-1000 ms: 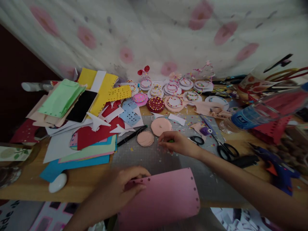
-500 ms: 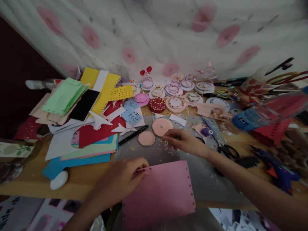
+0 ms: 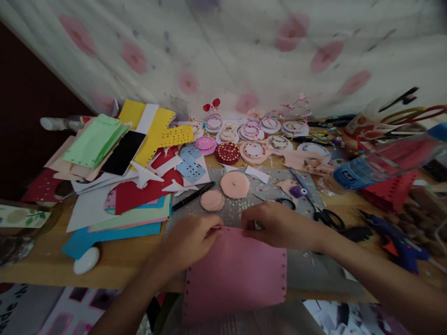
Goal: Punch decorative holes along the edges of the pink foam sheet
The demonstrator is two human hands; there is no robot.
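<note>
— Fingers [image 3: 213, 221] of the left hand [image 3: 192, 239]: how are they set?

— The upper edge of a pink sheet [image 3: 240, 270] is pinched by them.

— And those of the right hand [image 3: 282, 227]?

— They are curled at the same edge, farther right; whether the paper is gripped there cannot be told.

— Which way does the sheet lie from the fingers?

— Toward the body, below and between both hands, with part of the front edge of the table [image 3: 115, 270] covered by it. Its longer side seems to be run left to right, though foreshortening leaves that unsure. Neither hand can be called nearer, as the edge is reached by both.

— What is found past the fingertips?

— On the grey mat [image 3: 300, 274], small peach discs [image 3: 212, 200] are overlapped just ahead of the left fingers; a larger peach disc [image 3: 235, 185] is set beyond, nearer the right ones.

— Farther off?

— A dark red beaded disc [image 3: 227, 152], backed by a flowered curtain [image 3: 223, 42].
</note>
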